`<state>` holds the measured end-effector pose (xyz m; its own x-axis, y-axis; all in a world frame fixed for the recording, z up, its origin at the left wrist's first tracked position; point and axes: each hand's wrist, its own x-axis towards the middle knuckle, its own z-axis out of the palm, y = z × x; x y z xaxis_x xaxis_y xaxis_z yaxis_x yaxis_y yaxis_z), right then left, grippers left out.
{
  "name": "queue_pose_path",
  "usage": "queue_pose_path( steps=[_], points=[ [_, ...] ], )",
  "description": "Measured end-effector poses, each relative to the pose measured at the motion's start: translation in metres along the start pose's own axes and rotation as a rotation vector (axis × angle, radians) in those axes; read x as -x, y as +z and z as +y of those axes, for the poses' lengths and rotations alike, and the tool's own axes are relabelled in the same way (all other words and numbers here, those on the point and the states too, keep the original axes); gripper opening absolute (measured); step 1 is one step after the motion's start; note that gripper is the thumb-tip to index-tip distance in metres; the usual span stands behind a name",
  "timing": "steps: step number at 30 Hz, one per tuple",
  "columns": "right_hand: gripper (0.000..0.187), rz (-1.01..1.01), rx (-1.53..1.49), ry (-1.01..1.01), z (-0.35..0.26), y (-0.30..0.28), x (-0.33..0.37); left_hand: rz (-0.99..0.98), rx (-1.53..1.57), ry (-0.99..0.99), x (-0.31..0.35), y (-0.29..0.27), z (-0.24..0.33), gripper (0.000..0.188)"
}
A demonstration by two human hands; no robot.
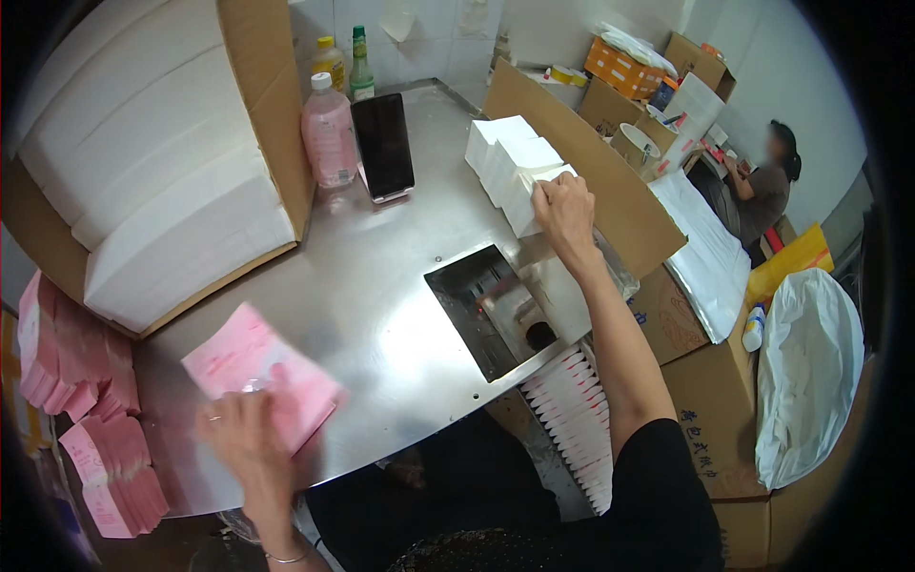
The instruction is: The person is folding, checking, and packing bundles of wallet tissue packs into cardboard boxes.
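My left hand (243,429) rests at the near-left side of a flat pink printed packet (255,357) on the metal table. Motion smears its fingers, so I cannot tell how firmly they grip. At the far right of the table my right hand (569,219) is closed, thumb and fingers pinching the near end of a row of folded white tissues (515,162). Those tissues stand in several blocks beside a cardboard flap. Between my hands, nearer the right one, a rectangular opening (491,315) is cut into the tabletop.
A large carton (257,86) of white tissue stacks stands left. Bundles of pink packets (114,472) lie below it. At the back are a pink bottle (329,133) and a phone (383,148) on a stand. Boxes (710,410) and a white bag (810,381) fill the right; another person (762,191) sits beyond.
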<state>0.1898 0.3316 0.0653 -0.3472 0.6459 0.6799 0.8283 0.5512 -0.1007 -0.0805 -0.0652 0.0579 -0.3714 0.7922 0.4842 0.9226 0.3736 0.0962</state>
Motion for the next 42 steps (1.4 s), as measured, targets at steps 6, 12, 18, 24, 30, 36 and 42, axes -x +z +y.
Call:
queue_pose_path(
  steps=[6,12,18,24,30,36,42],
  points=[
    [0.026,0.219,-0.025,-0.076,0.013,0.002,0.015,-0.253,0.515,0.396,-0.004,0.056,0.112,0.033],
    [0.034,0.18,-0.415,-0.591,-0.099,-0.032,0.126,-0.133,0.667,0.292,-0.002,0.058,0.106,0.044],
    [0.028,-0.394,-0.361,-0.586,-0.145,-0.047,0.143,-0.108,0.355,0.186,-0.005,0.056,0.113,0.073],
    [0.022,-0.174,-0.469,-0.633,-0.146,-0.041,0.124,-0.024,0.244,0.123,-0.013,0.056,0.102,0.076],
    [0.049,0.251,0.007,-0.047,0.006,0.004,0.021,-0.186,0.286,0.193,-0.013,0.054,0.11,0.056],
    [0.053,-0.036,-0.137,-0.06,-0.005,-0.009,0.045,-0.111,0.257,0.238,-0.012,0.055,0.109,0.051],
    [0.04,0.079,0.052,-0.088,-0.023,-0.052,0.073,-0.069,0.244,0.249,-0.013,0.055,0.109,0.052]
  ],
)
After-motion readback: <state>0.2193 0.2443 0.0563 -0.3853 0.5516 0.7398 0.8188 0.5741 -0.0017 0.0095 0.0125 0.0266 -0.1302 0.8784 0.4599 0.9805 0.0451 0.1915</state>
